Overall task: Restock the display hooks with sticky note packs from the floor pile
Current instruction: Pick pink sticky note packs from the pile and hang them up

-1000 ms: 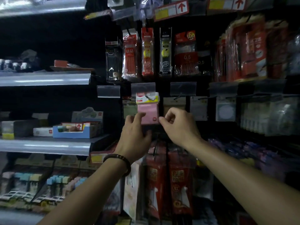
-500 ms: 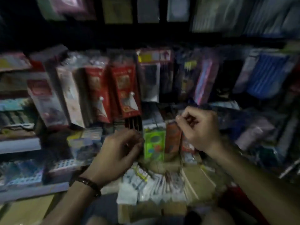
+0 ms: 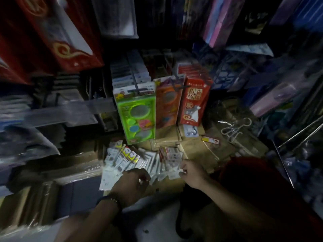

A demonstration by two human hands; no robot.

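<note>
Down at the pile of sticky note packs (image 3: 132,159) now, fanned out in the lower centre of the frame. They are white-backed packs overlapping each other, and a few show yellow and red header cards. One small pack (image 3: 170,154) stands tilted at the right end of the fan.

The left hand (image 3: 134,185) is right on top of the pile's near edge, knuckles up and fingers curled down into the packs. I can't tell whether it has hold of one. There is a dark bracelet (image 3: 111,200) on that wrist.

The right hand (image 3: 193,173) is at the pile's right edge, also with its fingers curled. Its thumb tip is against a white pack (image 3: 173,175). It's too blurred to say whether it grips it or only touches it.

The pile lies on brown cardboard (image 3: 194,151) that runs off to the right. Just above the pile hangs a bright green blister pack (image 3: 136,117). Beside that is an orange pack (image 3: 167,103), then a red pack (image 3: 194,102) with gold characters.

On the cardboard to the right lies a small price label (image 3: 210,140) with a red arrow. Beyond it are wire binder clips (image 3: 234,130) in a clear bag.

A big red box (image 3: 52,32) with gold swirls fills the upper left. Red cloth (image 3: 253,180) sits at the lower right, behind the right forearm. Pale floor (image 3: 157,227) shows along the bottom between the arms.
</note>
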